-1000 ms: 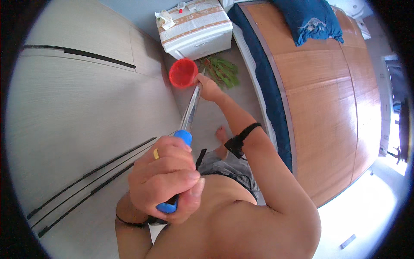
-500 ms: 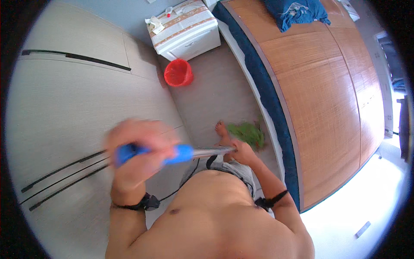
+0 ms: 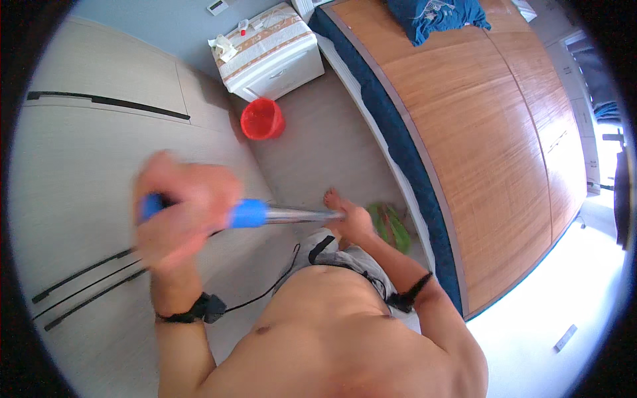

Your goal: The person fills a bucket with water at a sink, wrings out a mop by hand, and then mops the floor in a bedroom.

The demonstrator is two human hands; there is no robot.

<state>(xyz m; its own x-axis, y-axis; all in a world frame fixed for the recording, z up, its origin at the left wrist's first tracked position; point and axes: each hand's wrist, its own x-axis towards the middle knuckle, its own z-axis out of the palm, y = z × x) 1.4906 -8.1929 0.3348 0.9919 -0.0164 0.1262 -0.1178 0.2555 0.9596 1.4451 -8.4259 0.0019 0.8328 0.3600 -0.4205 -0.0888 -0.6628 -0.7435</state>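
Note:
My left hand [image 3: 189, 205] is wrapped round the blue grip at the top end of a mop, slightly smeared by motion. From there the mop's metal pole [image 3: 292, 216] runs to the right and down toward the floor. Lower on the pole, my right hand [image 3: 356, 222] is closed round it. The green mop head [image 3: 393, 229] rests on the floor beside the bed, partly hidden behind my right hand and forearm. My bare foot [image 3: 332, 197] stands just left of the mop head.
A bed [image 3: 471, 119] with a woven brown mat lines the right side, a blue pillow [image 3: 434, 18] on it. At the far end stand a white bedside cabinet [image 3: 279, 69] and a red bin [image 3: 263, 119]. Pale wardrobe fronts [image 3: 99, 159] rise on the left.
My left hand has shifted left and slightly up with the mop's grip. My right hand has moved a little left. More of the mop head is hidden, and the whole view has shifted slightly.

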